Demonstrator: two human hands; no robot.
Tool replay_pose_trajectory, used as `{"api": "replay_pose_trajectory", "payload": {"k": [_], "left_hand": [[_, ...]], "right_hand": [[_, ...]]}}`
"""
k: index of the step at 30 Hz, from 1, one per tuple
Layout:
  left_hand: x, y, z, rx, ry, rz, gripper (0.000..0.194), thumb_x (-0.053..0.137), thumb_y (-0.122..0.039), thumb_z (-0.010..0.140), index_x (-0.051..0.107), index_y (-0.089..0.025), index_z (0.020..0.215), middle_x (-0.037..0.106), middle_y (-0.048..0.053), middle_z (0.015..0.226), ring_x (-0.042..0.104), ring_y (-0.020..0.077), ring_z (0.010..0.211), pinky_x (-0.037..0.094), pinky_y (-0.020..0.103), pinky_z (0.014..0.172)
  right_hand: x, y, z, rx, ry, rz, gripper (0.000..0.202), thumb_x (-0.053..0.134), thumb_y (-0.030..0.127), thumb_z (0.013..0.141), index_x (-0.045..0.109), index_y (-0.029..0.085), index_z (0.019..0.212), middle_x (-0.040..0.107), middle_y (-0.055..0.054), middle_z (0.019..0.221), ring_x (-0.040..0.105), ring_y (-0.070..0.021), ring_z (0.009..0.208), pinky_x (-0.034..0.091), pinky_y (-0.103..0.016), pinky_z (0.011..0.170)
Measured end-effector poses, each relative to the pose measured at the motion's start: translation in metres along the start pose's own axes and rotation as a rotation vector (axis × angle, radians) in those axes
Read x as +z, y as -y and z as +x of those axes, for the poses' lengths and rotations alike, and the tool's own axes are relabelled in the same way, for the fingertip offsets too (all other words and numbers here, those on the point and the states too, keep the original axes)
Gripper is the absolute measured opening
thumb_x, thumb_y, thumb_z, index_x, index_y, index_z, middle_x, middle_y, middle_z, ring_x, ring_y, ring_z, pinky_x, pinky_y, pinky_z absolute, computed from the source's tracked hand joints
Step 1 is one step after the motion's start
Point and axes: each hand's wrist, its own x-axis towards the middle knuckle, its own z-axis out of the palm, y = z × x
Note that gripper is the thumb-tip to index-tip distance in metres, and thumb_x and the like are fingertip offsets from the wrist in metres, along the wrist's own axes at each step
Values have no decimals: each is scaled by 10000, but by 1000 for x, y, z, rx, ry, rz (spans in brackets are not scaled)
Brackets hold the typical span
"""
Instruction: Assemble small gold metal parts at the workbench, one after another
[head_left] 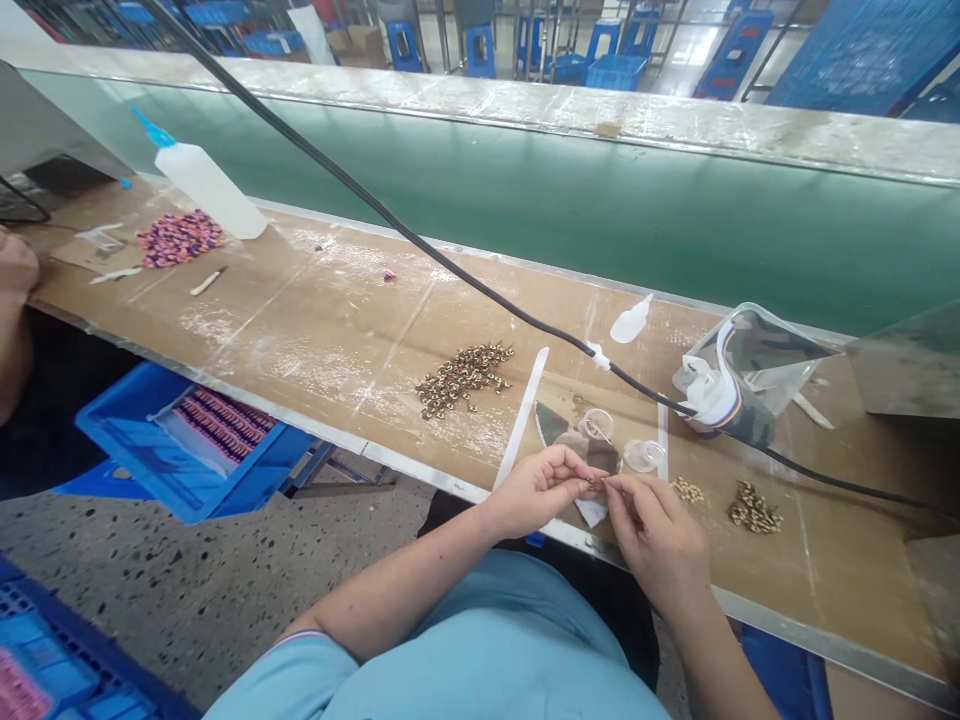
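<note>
Two hands (pixel 536 490) pinching (four piles (pixel 463 380))

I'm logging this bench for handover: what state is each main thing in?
Left hand: pinched on a tiny piece
Right hand: pinched on the same piece
Squeeze bottle: blue nozzle fitted
Blue crate: open, holding patterned pieces
Small clear cup: open, stick inside
Brown-and-cream pieces: loosely heaped
Pink-and-purple pieces: heaped
Black cable: slung slantwise

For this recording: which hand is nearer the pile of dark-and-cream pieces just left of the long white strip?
Left. The left hand is to the right of the pile, closer to the table's front edge; the right hand is farther right.
</note>
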Motion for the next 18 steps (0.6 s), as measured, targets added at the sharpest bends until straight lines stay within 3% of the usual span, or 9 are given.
{"api": "replay_pose_trajectory", "payload": {"k": [18], "left_hand": [[2,2,-3,61,34,141,313,667,-435,770,551,-151,832,695,126,1030,649,207,1020,476,375,935]], "right_hand": [[-4,1,-1,5,39,-39,126,509,225,920,620,179,881,674,-16,802,608,-87,643,421,-203,585]]}}
